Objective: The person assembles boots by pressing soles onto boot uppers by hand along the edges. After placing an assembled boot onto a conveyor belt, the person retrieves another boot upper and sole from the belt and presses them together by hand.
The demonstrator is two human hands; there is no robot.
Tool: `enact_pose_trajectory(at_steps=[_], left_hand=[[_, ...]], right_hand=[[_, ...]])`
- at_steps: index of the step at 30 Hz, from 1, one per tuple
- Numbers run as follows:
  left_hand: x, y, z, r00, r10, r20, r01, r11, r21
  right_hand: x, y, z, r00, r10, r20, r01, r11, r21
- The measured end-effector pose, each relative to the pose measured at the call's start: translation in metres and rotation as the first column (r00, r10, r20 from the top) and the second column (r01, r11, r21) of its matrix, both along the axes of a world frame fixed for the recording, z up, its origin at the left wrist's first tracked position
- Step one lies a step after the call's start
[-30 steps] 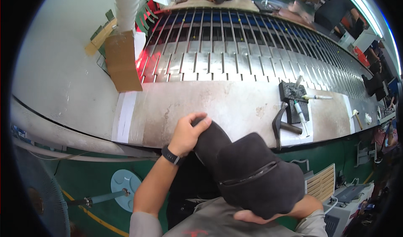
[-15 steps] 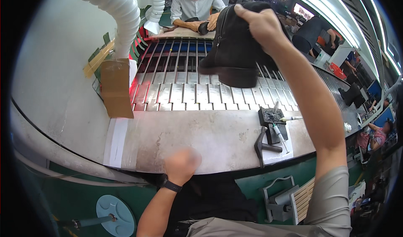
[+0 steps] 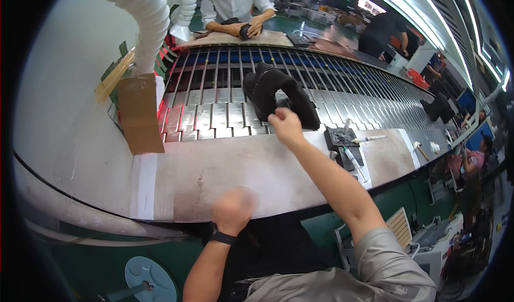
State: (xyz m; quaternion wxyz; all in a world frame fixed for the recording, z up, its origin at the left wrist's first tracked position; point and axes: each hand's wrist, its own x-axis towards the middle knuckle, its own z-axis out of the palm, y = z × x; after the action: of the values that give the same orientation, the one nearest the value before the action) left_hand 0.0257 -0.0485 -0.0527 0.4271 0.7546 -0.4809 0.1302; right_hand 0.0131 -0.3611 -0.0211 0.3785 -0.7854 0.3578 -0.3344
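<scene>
A black ankle boot (image 3: pixel 262 88) rests on the slatted metal conveyor (image 3: pixel 206 121), its outline curving around a dark gap. My right hand (image 3: pixel 287 126) is closed at the boot's near edge, with the fingertips partly hidden. Low over the near edge of the worktop (image 3: pixel 187 176), my left hand (image 3: pixel 231 211) is curled into a fist; its finger side is blurred, so anything inside it cannot be made out. To the right of my right hand sit a dark block (image 3: pixel 340 136) and syringe-like applicators (image 3: pixel 353 158).
Across the conveyor, a person (image 3: pixel 235 8) handles a dark shoe (image 3: pixel 249 31). White ducting (image 3: pixel 142 18) and a cardboard flap (image 3: pixel 140 115) stand at the left. A hammer (image 3: pixel 422 151) lies at the far right. A blue round stool (image 3: pixel 152 280) is below.
My right hand has brought the boot down and toward the left, from raised in the air onto the conveyor. My left hand stays by the worktop edge. The whole view has shifted slightly.
</scene>
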Motion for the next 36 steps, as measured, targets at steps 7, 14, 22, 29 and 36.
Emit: enact_pose_trajectory(at_steps=[7, 14, 22, 29, 36], left_hand=[[-0.003, 0.001, 0.008, 0.997, -0.068, -0.047, 0.068, 0.998, -0.007], [-0.002, -0.001, 0.005, 0.998, -0.061, 0.008, 0.061, 0.998, 0.015], [-0.007, 0.004, 0.003, 0.992, 0.078, 0.095, -0.08, 0.997, 0.017], [-0.017, 0.006, 0.0, 0.983, 0.174, 0.059, -0.179, 0.978, 0.11], [-0.008, -0.008, 0.006, 0.985, 0.132, 0.109, -0.14, 0.987, 0.075]], right_hand=[[-0.152, 0.12, -0.012, 0.977, 0.131, -0.168, -0.207, 0.765, -0.61], [-0.155, 0.121, -0.013, 0.986, 0.148, -0.075, -0.165, 0.833, -0.527], [-0.165, 0.132, -0.015, 0.969, 0.247, 0.0, -0.214, 0.836, -0.505], [-0.175, 0.132, -0.02, 0.929, 0.365, 0.057, -0.308, 0.85, -0.428], [-0.213, 0.179, -0.011, 0.549, 0.823, 0.144, -0.791, 0.568, -0.229]])
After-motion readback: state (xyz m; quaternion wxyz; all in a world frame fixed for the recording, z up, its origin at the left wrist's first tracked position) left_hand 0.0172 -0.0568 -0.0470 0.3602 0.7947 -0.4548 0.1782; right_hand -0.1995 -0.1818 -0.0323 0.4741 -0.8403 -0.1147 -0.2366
